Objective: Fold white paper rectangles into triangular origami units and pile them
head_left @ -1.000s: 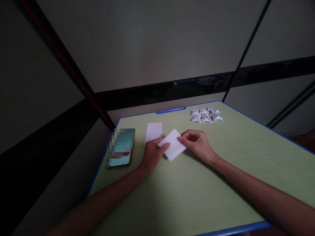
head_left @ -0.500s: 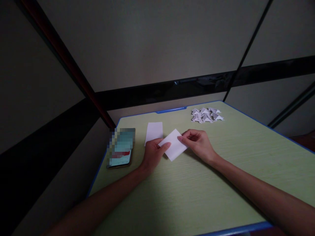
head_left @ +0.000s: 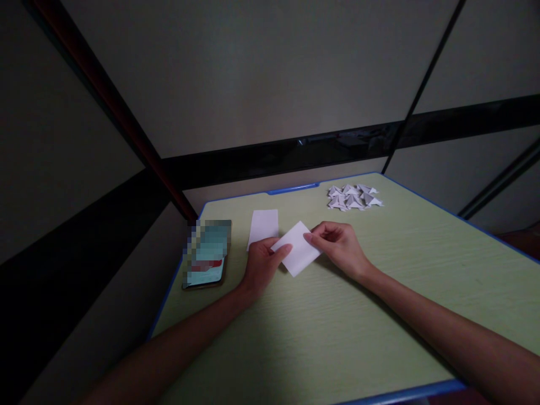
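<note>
A small white sheet of paper is held between both hands just above the table, turned so one corner points away from me. My left hand pinches its left side, thumb on top and fingers underneath. On the opposite side, my right hand grips the paper's edge between thumb and fingers. Behind my left hand lies more white paper, flat on the table and partly covered by that hand. Whether it is one sheet or a stack, I cannot tell.
A phone with a lit, partly blurred screen lies at the table's left edge. Several folded white paper figures stand in two rows at the back right. The pale green table has a blue rim and meets a panelled wall.
</note>
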`<act>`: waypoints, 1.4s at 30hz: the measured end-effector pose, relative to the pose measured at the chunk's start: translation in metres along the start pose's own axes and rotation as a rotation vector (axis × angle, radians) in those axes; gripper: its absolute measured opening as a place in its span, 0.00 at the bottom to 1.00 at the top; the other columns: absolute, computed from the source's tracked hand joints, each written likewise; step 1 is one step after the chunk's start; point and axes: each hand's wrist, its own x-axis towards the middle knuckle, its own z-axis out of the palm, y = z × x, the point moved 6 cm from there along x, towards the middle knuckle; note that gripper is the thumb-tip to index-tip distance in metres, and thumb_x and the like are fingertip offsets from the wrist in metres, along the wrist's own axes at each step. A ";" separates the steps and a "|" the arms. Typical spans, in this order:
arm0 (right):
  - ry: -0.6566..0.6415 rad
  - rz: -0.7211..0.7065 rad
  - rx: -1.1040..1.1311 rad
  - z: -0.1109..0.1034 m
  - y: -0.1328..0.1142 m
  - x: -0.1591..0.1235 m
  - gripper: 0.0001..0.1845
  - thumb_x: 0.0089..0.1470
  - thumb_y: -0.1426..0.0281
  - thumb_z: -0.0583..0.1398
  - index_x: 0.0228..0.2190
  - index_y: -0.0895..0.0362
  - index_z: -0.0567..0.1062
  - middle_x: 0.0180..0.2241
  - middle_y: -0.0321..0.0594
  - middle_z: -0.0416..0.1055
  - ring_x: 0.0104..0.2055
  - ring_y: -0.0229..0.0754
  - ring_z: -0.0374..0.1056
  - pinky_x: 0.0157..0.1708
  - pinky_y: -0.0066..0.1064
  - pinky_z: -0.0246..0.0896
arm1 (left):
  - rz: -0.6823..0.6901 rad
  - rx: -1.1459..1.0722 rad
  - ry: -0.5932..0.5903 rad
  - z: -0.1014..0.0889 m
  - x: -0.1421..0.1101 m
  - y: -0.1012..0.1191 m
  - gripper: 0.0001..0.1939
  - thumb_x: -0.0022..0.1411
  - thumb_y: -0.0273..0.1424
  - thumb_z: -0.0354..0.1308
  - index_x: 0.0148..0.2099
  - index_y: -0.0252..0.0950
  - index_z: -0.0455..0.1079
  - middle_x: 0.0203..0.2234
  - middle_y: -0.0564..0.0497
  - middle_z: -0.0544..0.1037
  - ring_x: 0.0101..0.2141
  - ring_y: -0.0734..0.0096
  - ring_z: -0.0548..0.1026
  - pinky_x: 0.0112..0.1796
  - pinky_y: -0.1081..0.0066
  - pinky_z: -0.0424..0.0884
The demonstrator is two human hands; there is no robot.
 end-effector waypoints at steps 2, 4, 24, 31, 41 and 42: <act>-0.002 0.003 0.004 0.000 0.000 0.000 0.13 0.37 0.65 0.61 0.15 0.61 0.66 0.14 0.32 0.61 0.17 0.29 0.53 0.16 0.23 0.46 | -0.002 0.000 -0.005 0.001 0.000 0.000 0.10 0.45 0.33 0.57 0.25 0.29 0.71 0.15 0.53 0.69 0.17 0.78 0.63 0.19 0.78 0.57; -0.005 0.005 0.005 0.000 0.000 0.000 0.13 0.37 0.65 0.61 0.15 0.61 0.66 0.14 0.32 0.61 0.17 0.29 0.53 0.16 0.23 0.46 | -0.005 0.005 0.000 0.001 0.000 0.000 0.10 0.44 0.33 0.57 0.25 0.29 0.71 0.14 0.54 0.69 0.17 0.79 0.63 0.19 0.78 0.56; -0.007 0.018 0.002 0.001 -0.001 0.000 0.14 0.37 0.64 0.61 0.15 0.61 0.65 0.14 0.32 0.60 0.17 0.29 0.53 0.16 0.23 0.46 | -0.001 0.021 -0.014 0.000 0.001 -0.001 0.10 0.45 0.33 0.57 0.25 0.29 0.70 0.15 0.54 0.69 0.18 0.79 0.63 0.19 0.78 0.56; -0.001 0.013 -0.007 0.000 0.000 0.001 0.13 0.37 0.65 0.61 0.15 0.61 0.65 0.14 0.32 0.60 0.17 0.29 0.53 0.16 0.23 0.46 | -0.017 0.024 -0.026 0.001 0.000 -0.001 0.09 0.45 0.32 0.57 0.25 0.29 0.70 0.15 0.54 0.69 0.18 0.79 0.63 0.19 0.78 0.56; -0.012 0.007 0.005 0.001 0.000 0.001 0.13 0.38 0.66 0.60 0.15 0.61 0.65 0.14 0.32 0.60 0.17 0.28 0.53 0.16 0.23 0.47 | -0.017 0.017 -0.031 0.002 0.000 0.000 0.08 0.44 0.31 0.58 0.26 0.29 0.70 0.16 0.54 0.70 0.19 0.79 0.64 0.20 0.77 0.58; -0.012 0.009 0.003 0.001 0.000 0.001 0.13 0.38 0.65 0.60 0.15 0.61 0.65 0.14 0.32 0.60 0.17 0.29 0.53 0.16 0.23 0.47 | -0.019 0.017 -0.025 0.002 0.000 0.000 0.08 0.43 0.31 0.58 0.26 0.29 0.70 0.17 0.53 0.70 0.19 0.79 0.65 0.20 0.77 0.58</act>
